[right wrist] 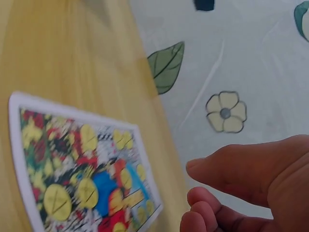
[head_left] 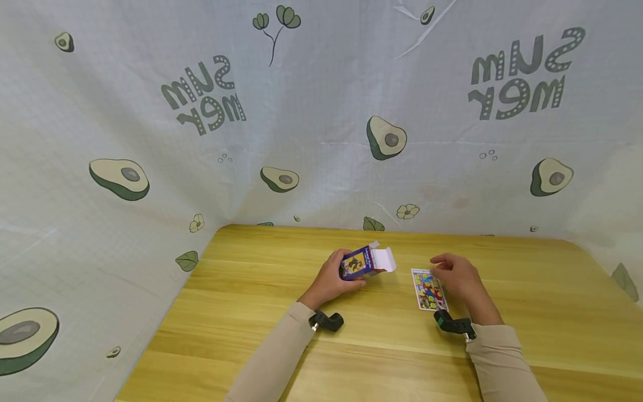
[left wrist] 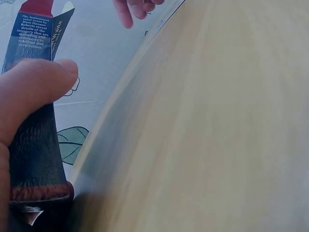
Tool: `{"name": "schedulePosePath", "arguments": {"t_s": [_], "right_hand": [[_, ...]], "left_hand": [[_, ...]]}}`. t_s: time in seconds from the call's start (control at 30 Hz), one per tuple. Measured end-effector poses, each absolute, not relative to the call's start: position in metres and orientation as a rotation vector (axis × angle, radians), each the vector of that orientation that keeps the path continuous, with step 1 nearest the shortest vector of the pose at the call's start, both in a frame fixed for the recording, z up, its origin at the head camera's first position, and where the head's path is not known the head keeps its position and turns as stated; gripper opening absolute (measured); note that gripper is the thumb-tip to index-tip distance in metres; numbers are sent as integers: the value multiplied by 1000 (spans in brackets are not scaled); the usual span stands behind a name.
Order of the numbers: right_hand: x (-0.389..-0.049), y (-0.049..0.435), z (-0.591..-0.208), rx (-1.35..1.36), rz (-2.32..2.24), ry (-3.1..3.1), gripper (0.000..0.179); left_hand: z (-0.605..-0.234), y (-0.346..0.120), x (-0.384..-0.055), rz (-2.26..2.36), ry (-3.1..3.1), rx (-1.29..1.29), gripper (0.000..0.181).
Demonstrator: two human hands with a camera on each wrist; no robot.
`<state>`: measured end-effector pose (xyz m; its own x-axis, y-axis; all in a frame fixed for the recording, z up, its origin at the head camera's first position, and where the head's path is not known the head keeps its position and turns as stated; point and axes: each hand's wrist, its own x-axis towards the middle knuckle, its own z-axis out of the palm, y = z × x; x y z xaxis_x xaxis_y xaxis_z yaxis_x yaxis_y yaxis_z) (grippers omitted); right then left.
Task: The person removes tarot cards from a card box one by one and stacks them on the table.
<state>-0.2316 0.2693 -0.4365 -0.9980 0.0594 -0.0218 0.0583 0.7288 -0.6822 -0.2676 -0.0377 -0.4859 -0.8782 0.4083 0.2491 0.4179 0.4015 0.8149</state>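
Gripping the box [head_left: 354,264]: the left hand [head_left: 329,281] came in from 7 o'clock, thumb along the near narrow side, fingers round the far one. It held the closed end, probably so that nothing covered the mouth.
Box: tilted, its picture side facing up, its mouth pointing between 2 and 3 o'clock, towards the right-hand half of the table [head_left: 251,296]. Whether its underside touched the wood could not be told, nor whether anything was inside.
Flap [head_left: 384,258]: it stuck out from the mouth at 3 o'clock, white inside facing up. Folded outward like that, it seemed to leave the opening unblocked.
Card [head_left: 427,289]: on the table, well apart from the box, at nearly 4 o'clock from it. It lay face up, so its bright picture showed, with the long sides running roughly from 11 to 5 o'clock.
Right hand [head_left: 459,276]: at 2 o'clock from the card, overlapping its corner from above. Thumb and fingers were loosely bent with a gap between them, grasping nothing; the right wrist view showed the card free of the fingertips.
Cloth [head_left: 321,128]: it hung beyond the table at 12 o'clock, avocado-printed, likely as a backdrop.
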Motion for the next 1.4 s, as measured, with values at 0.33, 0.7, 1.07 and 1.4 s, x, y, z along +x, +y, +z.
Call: {"name": "schedulePosePath", "arguments": {"t_s": [0.33, 0.7, 1.07, 1.4], "right_hand": [[-226, 246, -410, 27, 1234, -2801, 36], [-228, 226, -403, 17, 1292, -2747, 33], [-232, 204, -393, 24, 1454, -2684, 34], [-235, 191, -399, 78, 1527, -2649, 31]], "left_hand": [[-486, -38, -268, -1543, -2613, -780, 69], [-488, -37, -268, -1528, -2620, -781, 70], [-489, -38, -268, -1544, -2611, -773, 70], [-488, -37, -267, -1528, -2594, -780, 70]]}}
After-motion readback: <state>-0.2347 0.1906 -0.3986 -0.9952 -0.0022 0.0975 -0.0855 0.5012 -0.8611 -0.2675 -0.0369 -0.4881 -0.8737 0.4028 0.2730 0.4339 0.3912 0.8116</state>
